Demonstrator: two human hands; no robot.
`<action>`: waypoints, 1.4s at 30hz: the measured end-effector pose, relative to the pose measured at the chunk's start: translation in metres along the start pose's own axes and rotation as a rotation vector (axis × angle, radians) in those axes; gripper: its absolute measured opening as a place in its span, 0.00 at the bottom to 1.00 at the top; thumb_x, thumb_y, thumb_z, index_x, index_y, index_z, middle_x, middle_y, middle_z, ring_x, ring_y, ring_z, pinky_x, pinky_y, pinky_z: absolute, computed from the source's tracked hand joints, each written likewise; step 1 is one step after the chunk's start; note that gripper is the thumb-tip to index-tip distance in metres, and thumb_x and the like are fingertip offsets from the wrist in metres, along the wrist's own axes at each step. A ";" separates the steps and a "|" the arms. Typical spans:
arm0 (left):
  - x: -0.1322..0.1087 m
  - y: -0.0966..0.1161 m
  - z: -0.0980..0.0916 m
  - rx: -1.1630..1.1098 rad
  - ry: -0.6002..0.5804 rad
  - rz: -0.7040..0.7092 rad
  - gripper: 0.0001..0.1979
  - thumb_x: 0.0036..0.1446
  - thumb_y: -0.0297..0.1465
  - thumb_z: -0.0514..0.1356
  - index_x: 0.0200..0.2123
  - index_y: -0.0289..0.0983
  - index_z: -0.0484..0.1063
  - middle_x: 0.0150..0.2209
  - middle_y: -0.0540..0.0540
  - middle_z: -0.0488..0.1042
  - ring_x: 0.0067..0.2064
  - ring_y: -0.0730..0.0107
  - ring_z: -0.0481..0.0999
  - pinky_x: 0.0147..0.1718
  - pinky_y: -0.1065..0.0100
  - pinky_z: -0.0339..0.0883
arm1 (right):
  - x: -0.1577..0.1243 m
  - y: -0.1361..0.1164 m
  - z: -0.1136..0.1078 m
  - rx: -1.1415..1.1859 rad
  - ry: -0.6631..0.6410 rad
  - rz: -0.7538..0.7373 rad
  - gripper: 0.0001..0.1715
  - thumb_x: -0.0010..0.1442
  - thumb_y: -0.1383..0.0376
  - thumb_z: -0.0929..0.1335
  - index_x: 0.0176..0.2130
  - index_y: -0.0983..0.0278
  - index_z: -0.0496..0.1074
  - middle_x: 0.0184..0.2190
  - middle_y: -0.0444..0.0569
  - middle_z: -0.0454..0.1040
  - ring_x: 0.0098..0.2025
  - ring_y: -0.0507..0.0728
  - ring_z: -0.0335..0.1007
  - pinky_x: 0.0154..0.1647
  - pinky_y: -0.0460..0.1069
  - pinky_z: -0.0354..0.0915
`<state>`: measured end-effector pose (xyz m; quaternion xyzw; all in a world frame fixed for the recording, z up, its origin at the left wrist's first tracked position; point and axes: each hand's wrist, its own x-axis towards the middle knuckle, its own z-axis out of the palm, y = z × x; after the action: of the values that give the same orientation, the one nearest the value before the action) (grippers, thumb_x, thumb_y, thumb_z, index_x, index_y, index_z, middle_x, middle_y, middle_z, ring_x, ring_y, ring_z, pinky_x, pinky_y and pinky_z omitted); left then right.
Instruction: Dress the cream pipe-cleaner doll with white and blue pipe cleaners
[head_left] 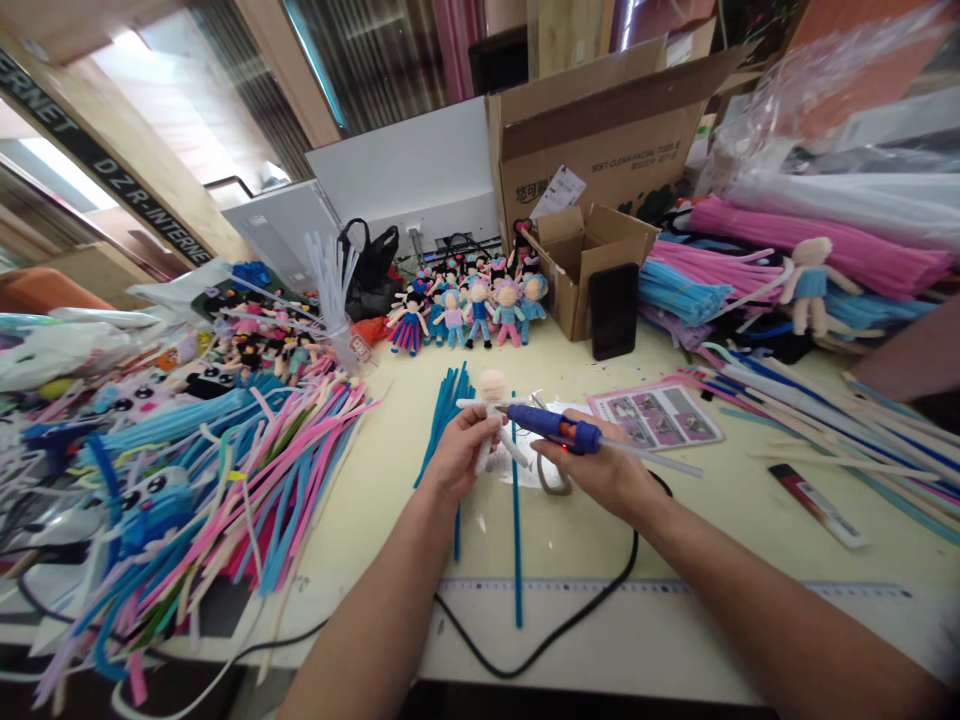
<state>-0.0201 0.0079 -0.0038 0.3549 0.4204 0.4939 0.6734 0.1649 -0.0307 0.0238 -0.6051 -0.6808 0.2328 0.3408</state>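
My left hand (461, 448) is closed on a small pipe-cleaner doll (491, 388) with a beige head and pale limbs. In my right hand (600, 465) is a blue hot glue gun (551, 426), gripped with its nozzle pointing left at the doll's upper body. A clear glue stick (660, 458) sticks out of the gun's back end. Teal pipe cleaners (442, 415) lie just beyond my left hand, and a single teal pipe cleaner (517, 540) runs toward the table's front edge. Under the gun there is a white sheet (551, 470), partly hidden by my hands.
Finished dolls (476, 305) stand in rows at the back, beside a small cardboard box (592, 250) and a black phone (613, 312). Loose pipe cleaners (300, 470) heap up on the left, more (847, 420) on the right. A black cord (570, 630) loops across a ruler (675, 588).
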 end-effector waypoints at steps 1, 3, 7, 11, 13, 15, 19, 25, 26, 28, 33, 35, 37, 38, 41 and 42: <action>0.000 0.000 0.000 -0.001 -0.001 -0.001 0.13 0.38 0.31 0.70 0.27 0.34 0.72 0.24 0.52 0.70 0.21 0.82 0.64 0.20 0.76 0.57 | 0.000 0.000 0.000 -0.002 0.000 0.001 0.14 0.50 0.56 0.69 0.22 0.60 0.63 0.19 0.42 0.65 0.23 0.53 0.60 0.23 0.47 0.54; 0.000 0.000 0.000 -0.002 0.000 -0.004 0.13 0.38 0.31 0.70 0.27 0.34 0.72 0.24 0.52 0.70 0.20 0.82 0.64 0.20 0.76 0.57 | 0.000 -0.001 0.000 -0.002 0.002 -0.005 0.14 0.50 0.56 0.69 0.22 0.60 0.63 0.19 0.42 0.66 0.22 0.53 0.60 0.23 0.47 0.54; 0.000 -0.001 -0.001 0.002 -0.003 -0.003 0.13 0.39 0.31 0.70 0.27 0.34 0.71 0.23 0.53 0.70 0.20 0.82 0.64 0.19 0.76 0.56 | 0.000 0.000 0.000 0.004 0.008 -0.009 0.15 0.50 0.56 0.69 0.22 0.61 0.63 0.19 0.41 0.65 0.22 0.52 0.60 0.23 0.47 0.53; 0.001 -0.002 -0.002 -0.003 -0.013 0.003 0.12 0.39 0.31 0.69 0.28 0.33 0.72 0.23 0.53 0.69 0.20 0.83 0.64 0.20 0.77 0.56 | 0.000 0.000 0.000 -0.003 -0.003 -0.001 0.15 0.50 0.56 0.69 0.22 0.61 0.63 0.19 0.41 0.65 0.22 0.52 0.59 0.23 0.47 0.53; 0.002 -0.002 -0.003 -0.009 -0.018 0.005 0.12 0.39 0.31 0.69 0.28 0.33 0.72 0.23 0.53 0.69 0.20 0.83 0.64 0.20 0.77 0.57 | 0.000 -0.001 0.000 -0.010 -0.006 0.006 0.15 0.50 0.57 0.69 0.22 0.61 0.63 0.19 0.41 0.65 0.22 0.51 0.58 0.23 0.46 0.53; 0.002 -0.001 -0.003 -0.015 -0.016 0.003 0.12 0.39 0.31 0.70 0.28 0.33 0.72 0.23 0.53 0.69 0.20 0.83 0.64 0.20 0.77 0.57 | 0.000 -0.001 0.000 -0.008 -0.002 0.000 0.15 0.50 0.56 0.69 0.22 0.61 0.63 0.19 0.41 0.64 0.22 0.51 0.57 0.22 0.46 0.53; 0.001 0.000 -0.002 -0.028 -0.005 -0.007 0.13 0.39 0.30 0.70 0.28 0.34 0.72 0.24 0.52 0.70 0.21 0.83 0.65 0.21 0.77 0.58 | 0.000 0.001 0.000 0.001 0.008 -0.016 0.14 0.50 0.56 0.69 0.22 0.61 0.63 0.19 0.41 0.64 0.22 0.51 0.57 0.23 0.46 0.53; 0.000 0.000 -0.001 -0.030 -0.004 -0.010 0.14 0.38 0.31 0.70 0.29 0.33 0.72 0.24 0.52 0.70 0.21 0.83 0.64 0.20 0.77 0.58 | 0.001 0.003 0.002 0.008 0.016 -0.019 0.14 0.49 0.56 0.69 0.22 0.61 0.64 0.19 0.41 0.65 0.22 0.52 0.58 0.23 0.46 0.53; 0.000 0.000 -0.002 -0.030 -0.004 -0.011 0.14 0.38 0.31 0.70 0.29 0.33 0.72 0.24 0.52 0.70 0.21 0.83 0.64 0.20 0.77 0.58 | 0.001 0.003 0.002 0.004 0.016 -0.018 0.14 0.49 0.56 0.69 0.22 0.61 0.64 0.19 0.41 0.65 0.22 0.52 0.58 0.23 0.47 0.53; 0.000 0.000 -0.002 -0.031 -0.002 -0.012 0.13 0.38 0.31 0.70 0.29 0.33 0.72 0.24 0.52 0.70 0.21 0.83 0.64 0.20 0.77 0.58 | 0.001 0.002 0.002 -0.008 0.017 -0.016 0.14 0.49 0.56 0.69 0.22 0.61 0.63 0.19 0.41 0.64 0.22 0.52 0.58 0.23 0.47 0.53; 0.000 0.000 -0.002 -0.031 -0.001 -0.014 0.13 0.38 0.31 0.70 0.28 0.34 0.71 0.22 0.53 0.69 0.20 0.83 0.64 0.20 0.77 0.57 | 0.001 0.002 0.001 -0.018 0.012 -0.019 0.14 0.50 0.56 0.69 0.22 0.61 0.63 0.19 0.41 0.65 0.22 0.51 0.58 0.23 0.47 0.53; 0.000 0.000 -0.002 -0.027 0.010 -0.012 0.14 0.38 0.31 0.70 0.28 0.34 0.70 0.21 0.54 0.68 0.20 0.82 0.64 0.20 0.77 0.57 | 0.001 0.002 0.001 -0.017 0.013 -0.016 0.14 0.50 0.56 0.69 0.22 0.61 0.63 0.19 0.41 0.65 0.22 0.51 0.57 0.23 0.47 0.53; 0.000 0.001 -0.002 -0.018 0.026 -0.014 0.15 0.37 0.31 0.70 0.28 0.34 0.70 0.21 0.54 0.68 0.19 0.82 0.64 0.20 0.77 0.57 | 0.001 0.002 0.001 -0.017 0.016 -0.015 0.14 0.50 0.56 0.69 0.22 0.61 0.64 0.19 0.41 0.65 0.22 0.51 0.57 0.22 0.46 0.53; 0.000 0.001 -0.002 -0.013 0.032 -0.017 0.15 0.37 0.32 0.70 0.28 0.34 0.70 0.21 0.54 0.68 0.19 0.82 0.64 0.20 0.77 0.57 | 0.001 0.002 0.001 -0.017 0.018 -0.016 0.14 0.50 0.56 0.69 0.22 0.61 0.64 0.19 0.41 0.64 0.22 0.51 0.57 0.22 0.46 0.53; 0.000 0.002 -0.002 -0.007 0.030 -0.024 0.15 0.37 0.32 0.70 0.28 0.34 0.69 0.20 0.54 0.68 0.19 0.81 0.65 0.20 0.77 0.57 | 0.001 0.002 0.001 -0.016 0.030 -0.020 0.14 0.49 0.56 0.69 0.22 0.61 0.64 0.18 0.41 0.64 0.21 0.51 0.57 0.21 0.46 0.53; 0.000 0.001 -0.002 -0.009 0.026 -0.021 0.15 0.37 0.32 0.70 0.28 0.34 0.69 0.20 0.54 0.68 0.19 0.81 0.65 0.20 0.77 0.57 | 0.001 0.002 0.001 -0.014 0.035 -0.024 0.14 0.49 0.57 0.69 0.22 0.61 0.64 0.18 0.41 0.64 0.21 0.51 0.57 0.21 0.46 0.52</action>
<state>-0.0227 0.0086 -0.0037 0.3410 0.4304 0.4932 0.6747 0.1655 -0.0297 0.0214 -0.6031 -0.6836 0.2134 0.3514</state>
